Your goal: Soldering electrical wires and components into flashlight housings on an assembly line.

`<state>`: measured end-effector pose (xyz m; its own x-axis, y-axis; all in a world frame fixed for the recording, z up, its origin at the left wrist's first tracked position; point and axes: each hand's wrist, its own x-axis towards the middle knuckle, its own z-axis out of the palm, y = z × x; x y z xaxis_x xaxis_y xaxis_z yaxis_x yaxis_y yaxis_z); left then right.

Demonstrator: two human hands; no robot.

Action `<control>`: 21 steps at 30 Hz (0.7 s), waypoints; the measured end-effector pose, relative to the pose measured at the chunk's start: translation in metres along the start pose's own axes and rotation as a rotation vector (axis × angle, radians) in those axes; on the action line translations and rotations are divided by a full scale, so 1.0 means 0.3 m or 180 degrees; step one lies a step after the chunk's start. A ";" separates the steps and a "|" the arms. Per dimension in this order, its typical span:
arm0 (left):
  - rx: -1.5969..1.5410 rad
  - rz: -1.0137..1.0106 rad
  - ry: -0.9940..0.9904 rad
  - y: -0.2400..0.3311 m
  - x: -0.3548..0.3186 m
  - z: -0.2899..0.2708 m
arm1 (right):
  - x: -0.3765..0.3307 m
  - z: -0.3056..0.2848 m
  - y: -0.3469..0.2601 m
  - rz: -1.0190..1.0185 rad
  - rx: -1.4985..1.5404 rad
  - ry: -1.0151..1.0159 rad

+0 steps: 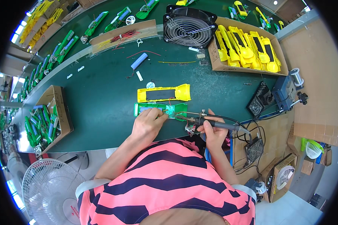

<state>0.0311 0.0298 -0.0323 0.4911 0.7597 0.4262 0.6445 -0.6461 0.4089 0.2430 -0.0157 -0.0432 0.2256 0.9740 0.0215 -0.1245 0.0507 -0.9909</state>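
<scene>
Pinched at fingertips: left hand [148, 123] pressing green circuit board [165, 110] flat to surface [101, 97], steadying it; right hand [210, 129] clenched pen-style on soldering iron [204, 122], tip at board; yellow casing [163, 93] just behind, within reach

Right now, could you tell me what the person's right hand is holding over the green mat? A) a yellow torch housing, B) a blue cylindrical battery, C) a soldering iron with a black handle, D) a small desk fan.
C: the right hand grips a soldering iron by its black handle, its tip pointing left toward the green circuit board that the left hand touches.
</scene>
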 end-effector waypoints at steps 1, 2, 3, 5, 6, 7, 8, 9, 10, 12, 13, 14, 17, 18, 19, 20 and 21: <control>-0.0004 -0.0023 -0.0049 0.002 0.001 -0.003 | 0.000 0.000 0.003 0.0017 0.0037 0.0009; -0.0001 -0.0025 -0.0049 0.003 0.000 -0.003 | 0.000 0.001 0.005 0.0034 0.0073 0.0018; 0.0027 -0.0042 -0.0096 0.003 -0.002 -0.004 | 0.001 0.002 0.004 0.0035 0.0075 0.0014; 0.0056 -0.0059 -0.0143 0.004 -0.004 -0.006 | 0.002 0.006 -0.002 0.0097 0.0035 0.0021; 0.0040 -0.0080 -0.0168 0.006 -0.004 -0.008 | 0.003 0.003 0.006 0.0097 0.0036 0.0017; 0.0019 -0.0091 -0.0198 0.006 -0.001 -0.007 | 0.005 -0.006 0.023 0.0013 -0.0017 -0.0032; 0.0017 -0.0085 -0.0201 0.005 0.000 -0.005 | 0.007 -0.011 0.031 -0.0072 -0.0070 -0.0082; -0.0011 -0.0093 -0.0215 0.004 0.001 -0.001 | 0.008 -0.009 0.026 -0.0073 -0.0070 -0.0075; -0.0035 -0.0109 -0.0226 0.004 0.000 -0.001 | 0.009 -0.001 0.016 0.0025 0.0001 -0.0033; -0.0033 -0.0108 -0.0225 0.004 0.002 -0.004 | 0.011 0.006 0.010 0.0122 0.0074 0.0008; -0.0034 -0.0105 -0.0224 0.003 0.002 -0.004 | 0.012 0.007 0.012 0.0119 0.0059 0.0004; -0.0038 -0.0122 -0.0261 0.005 0.004 -0.008 | 0.013 0.007 0.015 0.0116 0.0044 0.0001; -0.0041 -0.0142 -0.0251 0.004 0.008 -0.010 | 0.014 0.005 0.023 0.0155 0.0036 0.0021; -0.0053 -0.0119 -0.0230 0.002 0.009 -0.008 | 0.017 0.005 0.023 0.0154 0.0036 0.0021; -0.0049 -0.0121 -0.0227 0.004 0.009 -0.010 | 0.020 0.006 0.021 0.0170 0.0114 -0.0024; -0.0019 -0.0137 -0.0245 0.005 0.009 -0.012 | 0.023 0.006 0.020 0.0185 0.0193 -0.0070; 0.0010 -0.0153 -0.0263 0.007 0.009 -0.015 | 0.024 0.006 0.019 0.0183 0.0195 -0.0075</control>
<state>0.0313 0.0302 -0.0267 0.5062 0.7934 0.3382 0.6702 -0.6086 0.4247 0.2420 -0.0081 -0.0483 0.1935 0.9806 -0.0314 -0.1957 0.0072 -0.9806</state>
